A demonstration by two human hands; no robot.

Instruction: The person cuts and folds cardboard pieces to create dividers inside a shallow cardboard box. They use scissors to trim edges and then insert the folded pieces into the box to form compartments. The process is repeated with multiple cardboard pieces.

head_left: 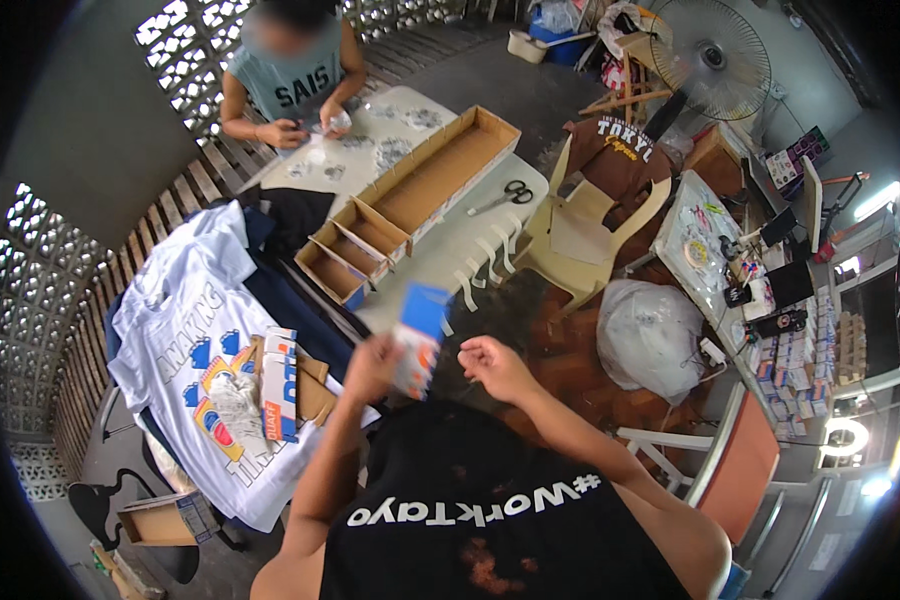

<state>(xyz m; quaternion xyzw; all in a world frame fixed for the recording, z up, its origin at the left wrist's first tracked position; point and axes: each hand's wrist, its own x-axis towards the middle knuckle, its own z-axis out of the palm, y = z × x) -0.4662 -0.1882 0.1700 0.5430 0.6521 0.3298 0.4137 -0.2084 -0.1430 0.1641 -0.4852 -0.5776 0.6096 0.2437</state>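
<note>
My left hand point(372, 368) is closed on a piece of printed cardboard point(422, 338) in blue, white and orange, held upright in front of my chest and slightly blurred. To its right, my right hand point(494, 366) is raised with loosely bent fingers apart and nothing visible in them. Beyond the hands, a long cardboard tray point(448, 172) with dividers at its near end lies on the white table point(440, 262). Several pale strips point(488, 258) hang from the table's right edge. Black-handled scissors point(502, 197) lie near that edge.
At left, a white printed T-shirt point(185, 300) carries more cardboard pieces point(281, 385). Across the table, a person point(292, 85) handles small clear items. A cream plastic chair point(575, 235), a stuffed white plastic bag point(650, 340), a cluttered side table point(690, 200) and a standing fan point(712, 55) are at right.
</note>
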